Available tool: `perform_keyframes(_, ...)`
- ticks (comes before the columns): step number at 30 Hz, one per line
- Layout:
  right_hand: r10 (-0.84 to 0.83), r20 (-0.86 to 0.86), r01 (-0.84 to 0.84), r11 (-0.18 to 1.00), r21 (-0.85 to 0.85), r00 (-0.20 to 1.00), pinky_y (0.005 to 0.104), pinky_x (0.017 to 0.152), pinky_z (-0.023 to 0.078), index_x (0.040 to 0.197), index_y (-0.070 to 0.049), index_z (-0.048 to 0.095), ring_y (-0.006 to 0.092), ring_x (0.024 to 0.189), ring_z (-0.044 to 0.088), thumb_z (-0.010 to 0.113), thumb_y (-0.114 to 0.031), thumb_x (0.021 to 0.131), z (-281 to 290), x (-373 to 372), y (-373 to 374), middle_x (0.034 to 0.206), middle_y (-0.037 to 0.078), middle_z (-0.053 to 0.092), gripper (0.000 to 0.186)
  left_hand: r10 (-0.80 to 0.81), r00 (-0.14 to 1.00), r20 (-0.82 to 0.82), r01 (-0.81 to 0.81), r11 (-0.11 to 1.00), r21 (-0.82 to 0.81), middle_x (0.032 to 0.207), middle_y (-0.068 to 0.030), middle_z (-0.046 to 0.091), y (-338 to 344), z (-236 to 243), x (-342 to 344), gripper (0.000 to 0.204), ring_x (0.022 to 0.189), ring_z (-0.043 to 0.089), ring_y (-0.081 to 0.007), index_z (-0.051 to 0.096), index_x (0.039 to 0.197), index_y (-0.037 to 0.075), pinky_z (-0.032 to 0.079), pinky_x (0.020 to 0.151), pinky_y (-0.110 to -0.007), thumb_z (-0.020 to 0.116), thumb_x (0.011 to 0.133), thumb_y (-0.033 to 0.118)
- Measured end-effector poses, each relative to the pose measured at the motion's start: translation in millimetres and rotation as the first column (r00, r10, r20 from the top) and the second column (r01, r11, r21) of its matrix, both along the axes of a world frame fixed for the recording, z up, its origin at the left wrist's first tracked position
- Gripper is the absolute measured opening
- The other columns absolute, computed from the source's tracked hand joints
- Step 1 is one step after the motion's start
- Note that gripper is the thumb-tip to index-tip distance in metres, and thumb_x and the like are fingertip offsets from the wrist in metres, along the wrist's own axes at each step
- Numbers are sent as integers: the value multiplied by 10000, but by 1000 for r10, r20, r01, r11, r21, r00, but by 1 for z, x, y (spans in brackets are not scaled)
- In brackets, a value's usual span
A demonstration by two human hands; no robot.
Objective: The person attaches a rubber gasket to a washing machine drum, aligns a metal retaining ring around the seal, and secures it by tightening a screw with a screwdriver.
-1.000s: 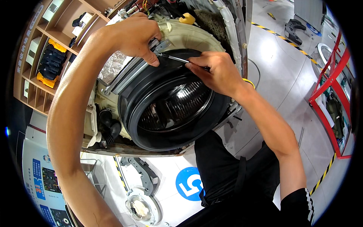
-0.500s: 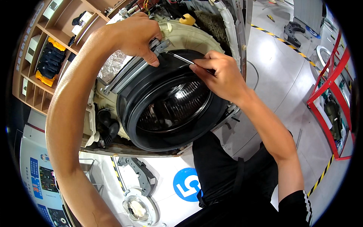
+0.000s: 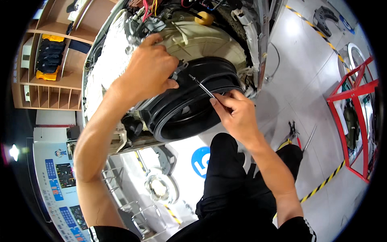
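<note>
In front of me is an opened washing machine with a cream plastic tub (image 3: 209, 42) and a black rubber door gasket (image 3: 219, 66) around its round opening. My left hand (image 3: 149, 70) is closed over a metal bracket (image 3: 180, 69) at the gasket's upper left; its fingers hide most of that part. Between the thumb and fingers of my right hand (image 3: 240, 117) is a thin screwdriver (image 3: 203, 87). Its tip points up and left over the gasket, a little apart from the bracket.
Coloured wires (image 3: 150, 10) and a yellow-orange knob (image 3: 204, 18) sit at the machine's top. On the floor lie a round door part (image 3: 161, 187), a dark curved weight (image 3: 325, 20) and pliers (image 3: 293, 130). A red frame (image 3: 354, 93) stands at right, wooden shelves (image 3: 56, 30) at left.
My view has shifted, showing the machine higher up. The screwdriver tip has drawn away from the bracket. My left hand remains at the bracket.
</note>
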State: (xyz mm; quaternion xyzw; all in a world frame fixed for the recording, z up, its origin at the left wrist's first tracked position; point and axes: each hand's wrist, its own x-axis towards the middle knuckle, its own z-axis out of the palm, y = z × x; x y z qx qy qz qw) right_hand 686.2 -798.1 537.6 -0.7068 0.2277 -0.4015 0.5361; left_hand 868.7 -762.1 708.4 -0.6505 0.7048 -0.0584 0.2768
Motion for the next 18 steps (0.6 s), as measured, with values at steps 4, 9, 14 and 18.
perform_keyframes(4,-33,-96,52,976,210,995,280,484,368,1035,-9,726,129,504,466,713,-73,848,26,-7,13,652,77,525,198,69,994,-90,-67,997,25,764,-97,663,0,1,-1,375,906,629,-257,671,818,46,355,1030,-425,827,622,324)
perform_keyframes(9,-13,-149,64,938,342,989,271,474,365,1065,-33,725,120,494,465,701,-78,854,55,-10,28,640,74,537,216,118,988,-100,-117,993,15,772,-87,663,-2,2,-5,384,917,625,-249,670,870,39,368,1007,-409,824,631,297)
perform_keyframes(14,23,-220,74,903,423,975,317,507,426,1039,-50,734,214,533,542,698,-96,848,70,-2,38,670,110,578,199,106,988,-115,-109,994,-16,814,-82,686,0,0,-3,420,925,630,-219,686,906,35,360,1043,-375,823,603,291)
perform_keyframes(18,20,-259,104,885,454,966,328,501,426,1024,-60,741,220,524,541,703,-107,849,74,9,41,653,114,569,185,74,979,-192,-79,997,-20,874,-115,682,1,1,0,484,944,615,-281,653,1034,6,363,1010,-448,794,673,296)
